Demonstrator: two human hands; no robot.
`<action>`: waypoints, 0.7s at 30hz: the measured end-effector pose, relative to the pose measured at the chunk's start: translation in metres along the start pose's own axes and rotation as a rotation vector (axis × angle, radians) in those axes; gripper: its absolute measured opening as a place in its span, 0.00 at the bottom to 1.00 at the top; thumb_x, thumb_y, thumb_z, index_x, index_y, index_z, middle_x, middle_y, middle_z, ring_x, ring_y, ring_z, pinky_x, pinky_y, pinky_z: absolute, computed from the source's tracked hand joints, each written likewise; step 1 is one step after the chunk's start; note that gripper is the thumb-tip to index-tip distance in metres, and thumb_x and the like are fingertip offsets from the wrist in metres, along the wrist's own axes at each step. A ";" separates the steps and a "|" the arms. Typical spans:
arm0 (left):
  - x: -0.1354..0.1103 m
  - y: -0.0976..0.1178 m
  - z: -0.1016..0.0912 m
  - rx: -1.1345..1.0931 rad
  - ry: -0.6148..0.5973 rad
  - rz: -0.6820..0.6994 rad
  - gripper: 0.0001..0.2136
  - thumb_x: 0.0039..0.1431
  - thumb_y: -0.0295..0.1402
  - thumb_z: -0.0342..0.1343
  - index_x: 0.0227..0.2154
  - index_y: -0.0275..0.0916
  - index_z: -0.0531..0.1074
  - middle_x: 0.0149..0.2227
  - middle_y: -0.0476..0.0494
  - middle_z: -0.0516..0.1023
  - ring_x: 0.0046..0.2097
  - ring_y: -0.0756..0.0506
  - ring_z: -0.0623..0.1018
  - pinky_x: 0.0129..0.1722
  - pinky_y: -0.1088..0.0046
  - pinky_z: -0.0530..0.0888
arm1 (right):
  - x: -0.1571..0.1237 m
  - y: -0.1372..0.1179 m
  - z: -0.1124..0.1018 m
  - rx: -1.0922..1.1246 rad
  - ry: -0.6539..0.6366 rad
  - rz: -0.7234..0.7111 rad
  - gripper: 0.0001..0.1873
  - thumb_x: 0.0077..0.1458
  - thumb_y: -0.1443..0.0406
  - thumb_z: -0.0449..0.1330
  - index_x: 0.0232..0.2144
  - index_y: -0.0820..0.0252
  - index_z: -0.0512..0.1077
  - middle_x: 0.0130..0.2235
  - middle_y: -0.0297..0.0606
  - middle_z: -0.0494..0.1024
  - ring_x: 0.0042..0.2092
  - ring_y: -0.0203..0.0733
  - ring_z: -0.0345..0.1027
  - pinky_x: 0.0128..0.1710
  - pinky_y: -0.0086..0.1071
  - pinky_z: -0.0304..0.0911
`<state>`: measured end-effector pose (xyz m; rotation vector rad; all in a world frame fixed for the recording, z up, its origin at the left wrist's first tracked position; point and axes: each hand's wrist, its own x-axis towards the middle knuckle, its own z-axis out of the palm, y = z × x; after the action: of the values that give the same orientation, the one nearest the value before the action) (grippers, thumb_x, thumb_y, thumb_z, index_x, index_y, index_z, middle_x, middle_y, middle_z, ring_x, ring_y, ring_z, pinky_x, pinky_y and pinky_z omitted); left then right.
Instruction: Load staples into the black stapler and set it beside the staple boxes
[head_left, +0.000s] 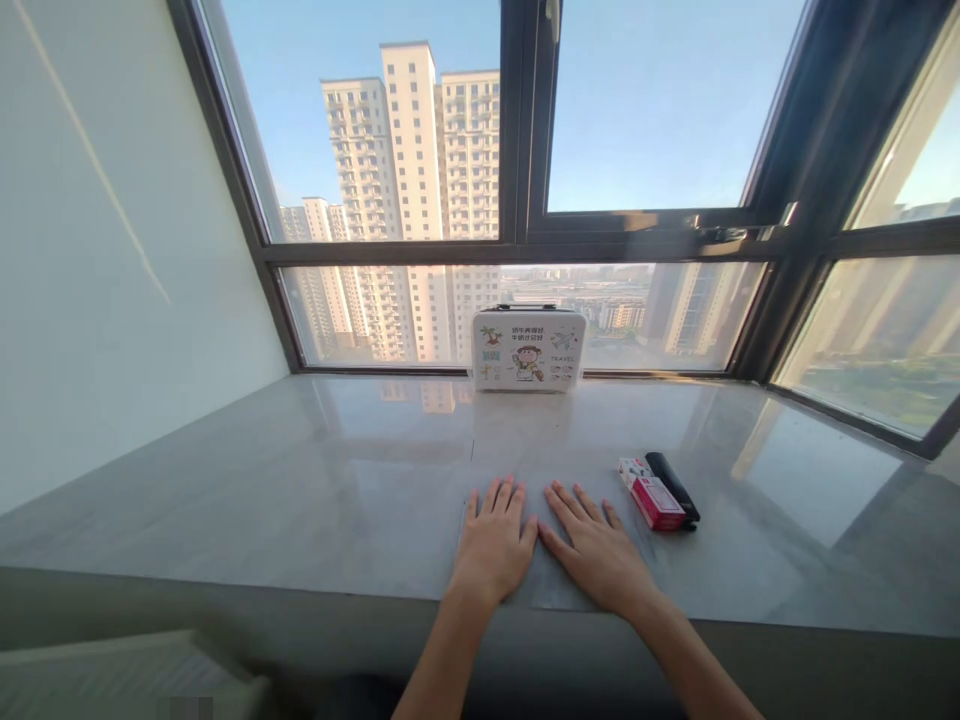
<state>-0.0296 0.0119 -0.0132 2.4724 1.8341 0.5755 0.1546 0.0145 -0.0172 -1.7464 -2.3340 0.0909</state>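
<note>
My left hand [495, 545] lies flat, palm down, on the grey marble window sill [315, 500], fingers pointing away from me. Beside it my right hand [596, 550] rests the same way, with its fingers spread. The two thumbs come close together or touch; neither hand grips anything. A faint edge shows by my left hand, but whether something thin lies under the palms I cannot tell. To the right of my right hand sits a small red and white box [654, 500]. A black stapler [673, 487] lies against its far right side.
A white case [529, 350] with cartoon prints and a dark handle stands upright against the window. Dark window frames [517, 252] border the sill at the back and right, and a white wall [112, 280] at the left. Below the front edge, a pale blurred object [127, 680] appears at lower left.
</note>
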 end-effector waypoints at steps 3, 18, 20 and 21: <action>-0.001 -0.001 0.002 0.014 -0.021 -0.006 0.28 0.70 0.49 0.32 0.68 0.46 0.55 0.72 0.46 0.52 0.72 0.39 0.50 0.69 0.47 0.49 | 0.001 0.002 0.006 -0.030 0.012 -0.012 0.35 0.67 0.43 0.38 0.71 0.45 0.46 0.73 0.30 0.46 0.73 0.52 0.34 0.68 0.57 0.34; -0.003 -0.002 0.002 0.057 -0.059 0.008 0.29 0.71 0.49 0.29 0.70 0.45 0.49 0.73 0.46 0.49 0.72 0.38 0.46 0.69 0.47 0.46 | 0.000 0.005 0.014 -0.035 0.031 -0.013 0.35 0.66 0.44 0.37 0.71 0.45 0.46 0.73 0.29 0.44 0.73 0.53 0.34 0.68 0.56 0.33; -0.003 -0.002 0.002 0.055 -0.051 0.008 0.29 0.71 0.49 0.28 0.69 0.45 0.50 0.73 0.45 0.50 0.72 0.39 0.46 0.69 0.47 0.46 | 0.000 0.005 0.014 -0.032 0.033 -0.012 0.35 0.66 0.44 0.38 0.71 0.45 0.46 0.73 0.29 0.44 0.73 0.53 0.34 0.68 0.56 0.33; -0.003 -0.002 0.003 0.052 -0.047 0.009 0.29 0.71 0.49 0.28 0.69 0.45 0.51 0.73 0.45 0.50 0.72 0.39 0.47 0.69 0.47 0.46 | 0.000 0.005 0.014 -0.031 0.032 -0.009 0.35 0.66 0.44 0.38 0.71 0.45 0.46 0.73 0.29 0.44 0.73 0.53 0.34 0.68 0.56 0.33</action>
<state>-0.0311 0.0105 -0.0169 2.5048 1.8454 0.4727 0.1562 0.0174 -0.0312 -1.7379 -2.3327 0.0255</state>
